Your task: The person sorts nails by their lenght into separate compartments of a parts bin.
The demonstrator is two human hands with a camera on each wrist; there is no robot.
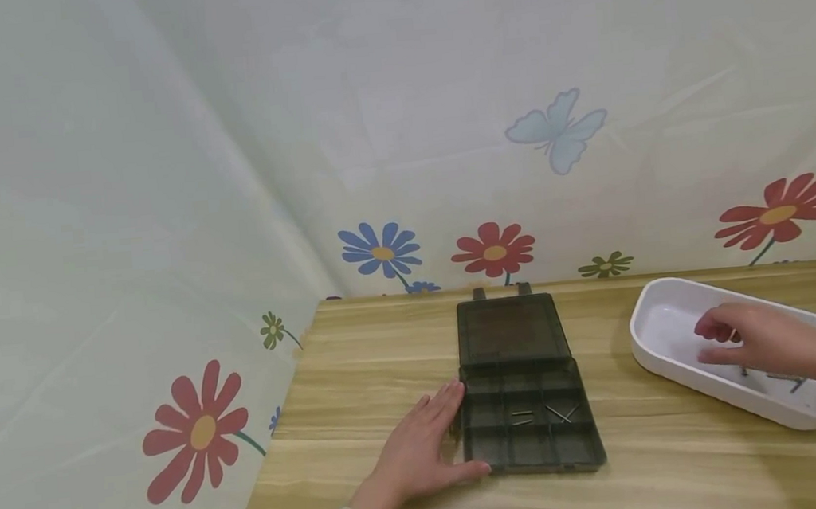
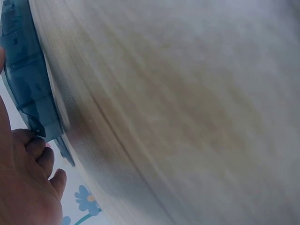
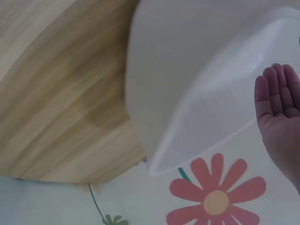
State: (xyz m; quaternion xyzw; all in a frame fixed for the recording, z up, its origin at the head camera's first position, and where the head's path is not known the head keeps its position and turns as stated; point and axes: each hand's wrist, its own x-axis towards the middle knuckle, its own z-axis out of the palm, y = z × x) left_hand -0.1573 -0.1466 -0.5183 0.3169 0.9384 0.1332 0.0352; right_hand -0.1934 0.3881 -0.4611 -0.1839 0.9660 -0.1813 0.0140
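Note:
A dark translucent compartment box (image 1: 536, 444) lies on the table with its lid (image 1: 510, 328) folded back. Several thin metal screws or pins (image 1: 563, 414) lie in its compartments. My left hand (image 1: 423, 449) rests against the box's left side, fingers extended, thumb at the front corner. In the left wrist view, the fingertips touch the box (image 2: 28, 70). Over a white oblong tray (image 1: 722, 401) is my right hand (image 1: 767, 342), thumb and fingers apart. Its fingers (image 3: 276, 96) look fairly straight in the right wrist view. A tiny glint shows by the thumb gap; whether it is held is unclear.
Several small metal pieces (image 1: 784, 377) lie on the tray's floor, partly hidden by the right hand and forearm. The wood-grain table (image 1: 372, 345) ends at a pale flower-printed sheet (image 1: 402, 87) behind and to the left.

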